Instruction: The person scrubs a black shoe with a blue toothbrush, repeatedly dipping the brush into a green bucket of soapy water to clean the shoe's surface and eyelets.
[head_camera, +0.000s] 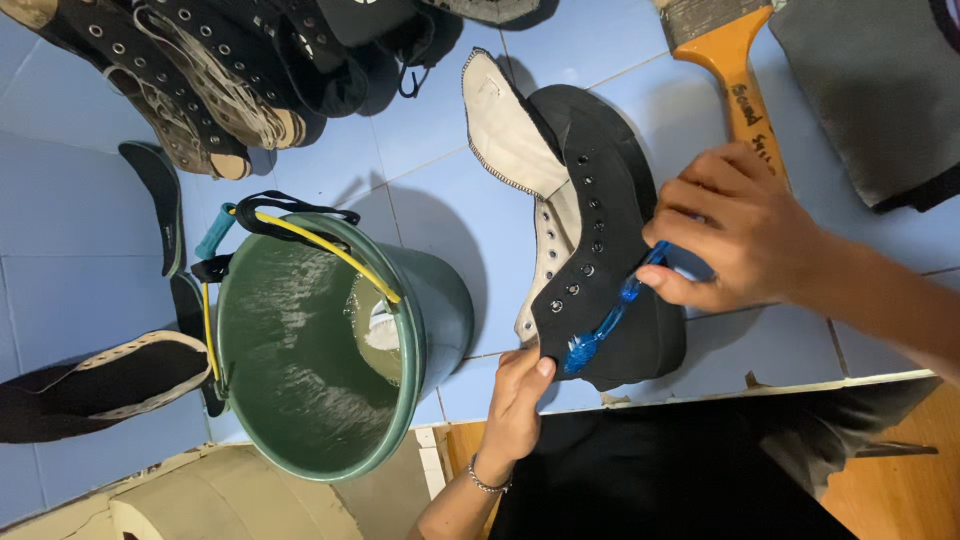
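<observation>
A black high-top canvas shoe (610, 250) with white lining and no laces lies on the blue tiled floor (450, 210). My left hand (515, 400), with a thin bracelet on the wrist, grips the shoe's edge, thumb on the black fabric. My right hand (740, 235) reaches in from the right and holds a translucent blue toothbrush (605, 325). The brush head rests against the shoe's side, close to my left thumb.
A green bucket (440, 320) of murky water with a yellow-sleeved handle stands left of the shoe. Several black shoes (210, 70) are piled at the top left; another (90, 385) and a dark insole (160, 200) lie at the left. An orange-handled brush (740, 75) and grey mat (880, 90) sit top right.
</observation>
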